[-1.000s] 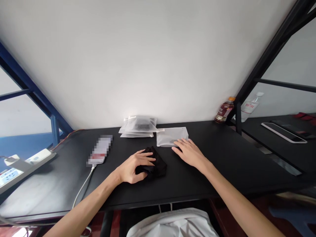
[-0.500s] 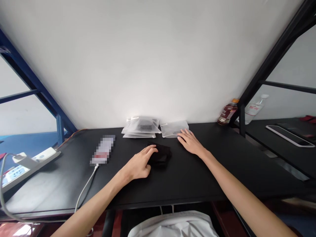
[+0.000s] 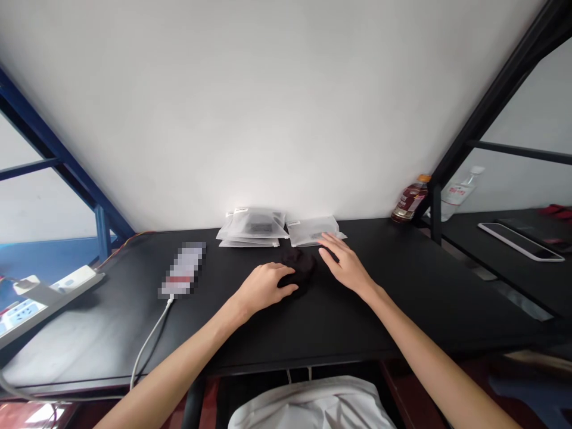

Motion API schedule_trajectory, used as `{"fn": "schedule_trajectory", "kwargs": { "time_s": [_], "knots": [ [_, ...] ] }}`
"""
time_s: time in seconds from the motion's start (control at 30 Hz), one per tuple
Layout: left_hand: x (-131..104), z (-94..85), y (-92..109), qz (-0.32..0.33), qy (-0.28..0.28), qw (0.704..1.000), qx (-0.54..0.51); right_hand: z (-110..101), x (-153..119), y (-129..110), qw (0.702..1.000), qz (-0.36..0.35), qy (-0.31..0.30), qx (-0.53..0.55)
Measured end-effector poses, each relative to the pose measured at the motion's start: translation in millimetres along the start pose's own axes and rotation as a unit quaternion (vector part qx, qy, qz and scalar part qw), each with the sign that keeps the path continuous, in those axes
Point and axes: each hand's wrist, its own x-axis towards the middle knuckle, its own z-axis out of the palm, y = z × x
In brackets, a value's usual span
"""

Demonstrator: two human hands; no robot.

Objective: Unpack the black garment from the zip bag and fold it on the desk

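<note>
On the bench [image 3: 250, 333], a phone [image 3: 185, 268] is lying plugged into a white cable [image 3: 152, 339]. A stack of frosted pouches [image 3: 252, 227] is resting by the wall. The left hand [image 3: 266, 287] is curling its fingers, thumb apart, at a black cloth [image 3: 300, 268], perhaps gripping its edge. The right hand [image 3: 346, 265] is spreading its fingers at a single pouch [image 3: 313, 231]. Farther right, a dark drink bottle [image 3: 409, 202] is leaning.

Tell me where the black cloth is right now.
In the head view, the black cloth lies mid-desk, at the left hand's fingertips, in front of the frosted pouches.
</note>
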Motion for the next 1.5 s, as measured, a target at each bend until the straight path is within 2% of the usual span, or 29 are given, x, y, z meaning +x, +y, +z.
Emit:
{"fn": "schedule_trajectory", "kwargs": {
  "time_s": [0.2, 0.3, 0.37, 0.43, 0.5, 0.53, 0.6, 0.7, 0.8, 0.93, 1.03, 1.1, 1.2, 1.3, 1.43, 1.5],
  "knots": [
    [22, 9.9, 15, -0.076, 0.093, 0.990, -0.071, -3, -11, -19, 0.998, 0.001, 0.035, 0.051],
    [23, 8.4, 16, -0.101, 0.129, 0.973, -0.164, -2, -14, -23, 0.998, 0.012, 0.038, 0.049],
    [19, 6.3, 14, -0.127, 0.144, 0.943, -0.273, 1, -15, -25, 0.999, 0.007, 0.027, 0.036],
    [15, 3.6, 11, -0.157, 0.166, 0.897, -0.380, 4, -17, -27, 1.000, -0.011, -0.005, 0.016],
    [9, -0.1, 9, -0.177, 0.198, 0.861, -0.433, 8, -19, -28, 0.998, -0.033, -0.060, -0.008],
    [6, -2.4, 8, -0.181, 0.210, 0.856, -0.436, 9, -19, -28, 0.994, -0.041, -0.095, -0.019],
    [-1, -7.5, 6, -0.181, 0.216, 0.871, -0.403, 11, -21, -29, 0.985, -0.044, -0.163, -0.038],
    [-13, -14.1, 2, -0.175, 0.199, 0.926, -0.269, 9, -23, -28, 0.972, -0.029, -0.225, -0.054],
    [-23, -16.1, -1, -0.179, 0.169, 0.964, -0.098, 2, -29, -25, 0.967, -0.017, -0.245, -0.068],
    [-31, -13.7, 3, -0.210, 0.092, 0.972, 0.054, -7, -42, -18, 0.968, -0.010, -0.239, -0.079],
    [-29, -13.1, 10, -0.203, 0.070, 0.973, 0.091, -11, -50, -15, 0.970, -0.005, -0.228, -0.081],
    [-25, -12.7, 15, -0.178, 0.085, 0.976, 0.093, -12, -52, -14, 0.971, -0.004, -0.225, -0.082],
    [-19, -8.0, 23, -0.092, 0.117, 0.985, 0.083, -11, -52, -16, 0.972, -0.005, -0.218, -0.084],
    [-11, 3.6, 32, -0.024, 0.094, 0.990, 0.100, -10, -52, -17, 0.975, -0.005, -0.203, -0.093],
    [0, 19.2, 37, -0.028, 0.036, 0.989, 0.140, -11, -53, -14, 0.973, 0.007, -0.204, -0.110],
    [5, 21.0, 37, -0.041, 0.031, 0.991, 0.127, -12, -53, -12, 0.972, 0.013, -0.207, -0.113]
  ]
}}
